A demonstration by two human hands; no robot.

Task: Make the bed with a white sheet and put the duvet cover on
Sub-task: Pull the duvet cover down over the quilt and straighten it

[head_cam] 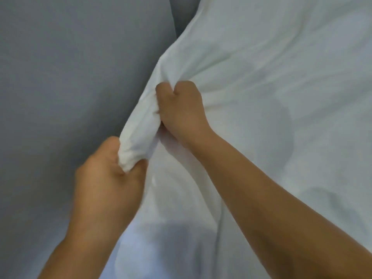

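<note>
While your left hand (108, 178) and right hand (181, 111) clench a bunched corner (138, 137) of the cover (281, 57), the grey surface (60, 77) at left lies uncovered, so much seems left.

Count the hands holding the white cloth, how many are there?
2. The left hand grips the bunched end of the white cloth, lower left of centre. The right hand grips the same roll just above it, beside the grey surface.

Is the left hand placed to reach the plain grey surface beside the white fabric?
Probably yes for position: the plain grey surface lies bare beside the left hand. But that hand grips the bunched white fabric, so it isn't free.
</note>
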